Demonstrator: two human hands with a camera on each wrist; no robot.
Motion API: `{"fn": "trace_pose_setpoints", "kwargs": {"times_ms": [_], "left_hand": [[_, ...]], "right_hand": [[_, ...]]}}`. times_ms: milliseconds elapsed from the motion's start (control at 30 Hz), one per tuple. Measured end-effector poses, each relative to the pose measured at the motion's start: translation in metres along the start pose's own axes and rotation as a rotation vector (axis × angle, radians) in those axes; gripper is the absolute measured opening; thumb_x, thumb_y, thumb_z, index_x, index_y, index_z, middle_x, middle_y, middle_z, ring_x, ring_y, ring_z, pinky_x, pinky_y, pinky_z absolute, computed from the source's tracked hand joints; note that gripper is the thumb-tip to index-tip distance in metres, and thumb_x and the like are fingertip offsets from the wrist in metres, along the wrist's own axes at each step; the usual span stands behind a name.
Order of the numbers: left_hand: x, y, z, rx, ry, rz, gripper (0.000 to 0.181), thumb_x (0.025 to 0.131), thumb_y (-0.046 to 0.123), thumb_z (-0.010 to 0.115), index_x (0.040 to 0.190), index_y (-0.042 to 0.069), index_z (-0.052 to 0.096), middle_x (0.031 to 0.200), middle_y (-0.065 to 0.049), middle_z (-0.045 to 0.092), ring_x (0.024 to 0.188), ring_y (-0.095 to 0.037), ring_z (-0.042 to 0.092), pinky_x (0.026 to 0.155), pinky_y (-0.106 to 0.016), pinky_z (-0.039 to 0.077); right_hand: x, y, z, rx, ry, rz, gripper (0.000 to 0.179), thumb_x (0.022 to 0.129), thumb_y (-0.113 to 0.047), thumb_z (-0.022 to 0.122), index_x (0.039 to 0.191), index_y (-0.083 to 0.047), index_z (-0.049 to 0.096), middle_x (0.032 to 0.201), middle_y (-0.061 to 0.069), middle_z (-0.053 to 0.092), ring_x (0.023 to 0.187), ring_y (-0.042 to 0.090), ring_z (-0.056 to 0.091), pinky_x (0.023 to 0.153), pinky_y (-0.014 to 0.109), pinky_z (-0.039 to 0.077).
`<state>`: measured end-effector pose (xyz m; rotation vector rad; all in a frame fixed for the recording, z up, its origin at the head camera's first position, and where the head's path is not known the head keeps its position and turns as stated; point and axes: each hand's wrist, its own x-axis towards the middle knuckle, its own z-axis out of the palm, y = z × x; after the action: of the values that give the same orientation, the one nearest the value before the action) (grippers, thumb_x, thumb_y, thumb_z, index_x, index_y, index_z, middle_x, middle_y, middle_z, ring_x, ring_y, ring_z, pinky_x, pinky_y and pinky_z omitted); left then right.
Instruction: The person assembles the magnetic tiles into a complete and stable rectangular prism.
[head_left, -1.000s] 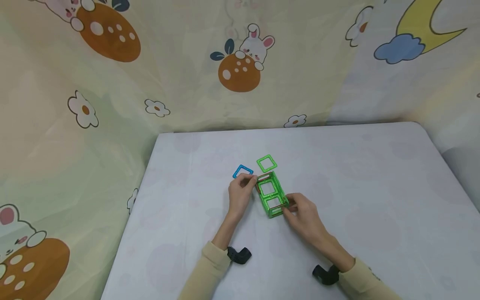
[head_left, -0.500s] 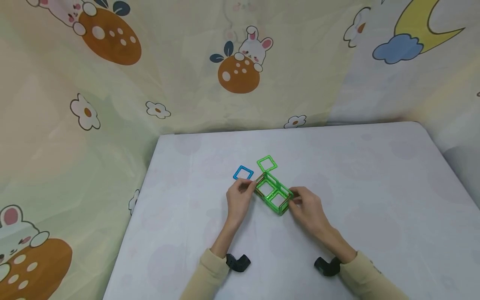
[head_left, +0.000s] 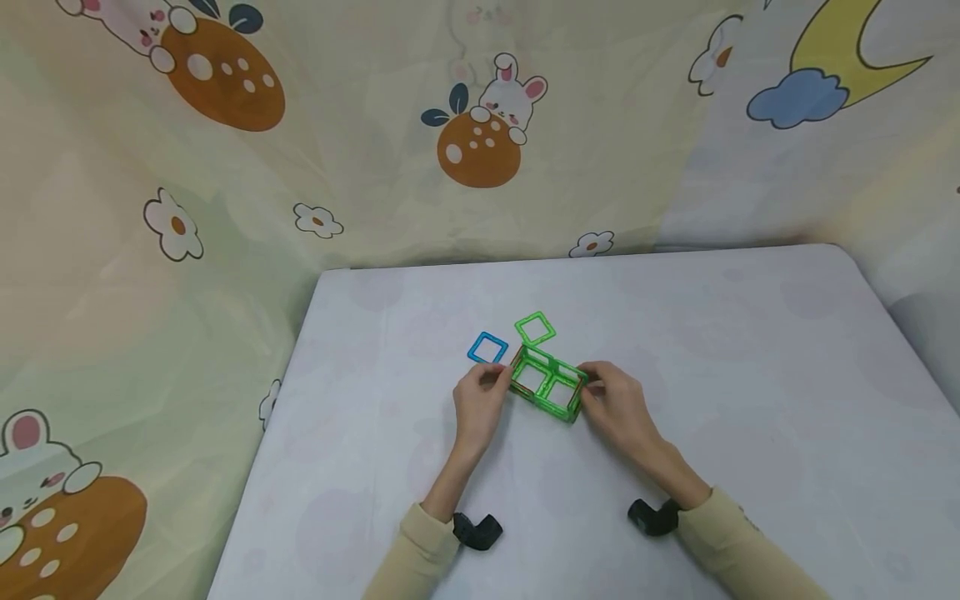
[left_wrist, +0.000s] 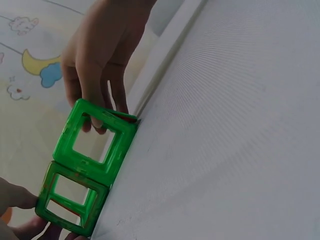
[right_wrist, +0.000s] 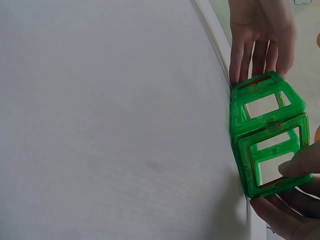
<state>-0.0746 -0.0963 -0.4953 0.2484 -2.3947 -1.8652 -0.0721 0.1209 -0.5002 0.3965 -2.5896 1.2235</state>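
Note:
An open-topped box of green magnetic tiles, two squares long, sits on the white table between both hands. My left hand pinches its left end with thumb and fingers. At the other end, my right hand grips the end tile; in the right wrist view the thumb lies over that tile's window. Both wrist views show the box's linked square frames side-on. Just behind the box lie a loose green square tile and a blue square tile, the blue one beyond the left fingertips.
The white tabletop stretches out around the hands, its back edge against a patterned cloth. A black wrist-worn device sits at the left cuff and another at the right.
The box has swung counter-clockwise, its right end going away and to the right with my right hand. My left hand has shifted slightly nearer, uncovering more of the blue tile.

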Motion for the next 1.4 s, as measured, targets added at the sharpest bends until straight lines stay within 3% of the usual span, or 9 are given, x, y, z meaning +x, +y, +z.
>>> {"fn": "trace_pose_setpoints", "kwargs": {"times_ms": [300, 633, 867, 1400], "left_hand": [[-0.002, 0.001, 0.0, 0.055, 0.015, -0.001, 0.022, 0.098, 0.022, 0.071, 0.108, 0.003, 0.074, 0.104, -0.009, 0.072, 0.092, -0.019, 0.071, 0.076, -0.028, 0.059], [-0.001, 0.001, 0.0, 0.054, 0.016, -0.006, 0.023, 0.098, 0.023, 0.07, 0.108, 0.003, 0.074, 0.103, -0.009, 0.072, 0.091, -0.019, 0.071, 0.075, -0.029, 0.059], [0.001, 0.0, 0.0, 0.057, 0.014, 0.016, 0.019, 0.098, 0.02, 0.071, 0.105, 0.003, 0.073, 0.101, -0.009, 0.072, 0.09, -0.019, 0.071, 0.075, -0.028, 0.058], [0.002, -0.004, 0.0, 0.081, -0.001, 0.04, 0.018, 0.097, 0.021, 0.072, 0.104, 0.004, 0.072, 0.1, -0.007, 0.071, 0.091, -0.018, 0.068, 0.075, -0.025, 0.055]], "right_hand": [[0.012, 0.009, 0.0, 0.008, -0.017, -0.047, 0.028, 0.084, 0.016, 0.066, 0.11, 0.006, 0.068, 0.107, 0.021, 0.072, 0.096, 0.035, 0.073, 0.079, 0.04, 0.061], [0.03, 0.015, 0.0, 0.017, -0.061, -0.091, 0.028, 0.087, 0.016, 0.063, 0.114, 0.007, 0.067, 0.111, 0.022, 0.072, 0.099, 0.036, 0.074, 0.082, 0.041, 0.061], [0.045, 0.018, -0.001, 0.006, -0.134, -0.054, 0.028, 0.091, 0.012, 0.064, 0.117, 0.004, 0.069, 0.115, 0.02, 0.073, 0.105, 0.035, 0.072, 0.087, 0.043, 0.06], [0.055, 0.027, -0.003, 0.005, -0.188, -0.015, 0.031, 0.094, 0.008, 0.065, 0.123, -0.001, 0.071, 0.121, 0.018, 0.073, 0.108, 0.034, 0.072, 0.088, 0.046, 0.06]]}}
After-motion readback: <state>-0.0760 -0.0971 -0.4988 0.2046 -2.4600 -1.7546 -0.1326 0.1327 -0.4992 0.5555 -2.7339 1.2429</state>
